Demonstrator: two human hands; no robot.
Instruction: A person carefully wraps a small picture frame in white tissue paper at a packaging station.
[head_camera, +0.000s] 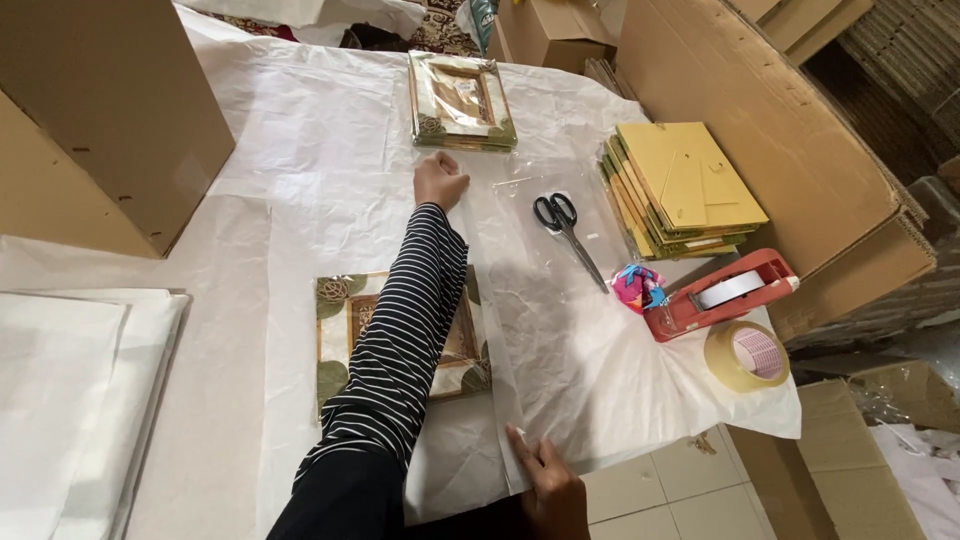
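Observation:
A thin white paper sheet (560, 340) lies over the right half of the table. My left hand (440, 180), on a striped sleeve, is closed at the far end of the sheet's left edge. My right hand (548, 485) pinches the near corner of the same edge at the table's front. Under my left forearm lies a picture frame (340, 325) with a green and gold leaf border, just left of the sheet. Black-handled scissors (565, 225) rest on the sheet's far part.
A stack of similar frames (460, 100) sits at the far middle, with a pile of yellow backing boards (685, 185) to the right. A red tape dispenser (725, 295) and a tape roll (748, 355) are near the right edge. Cardboard boxes (110, 110) stand left and right, and folded white paper (70, 400) lies at the near left.

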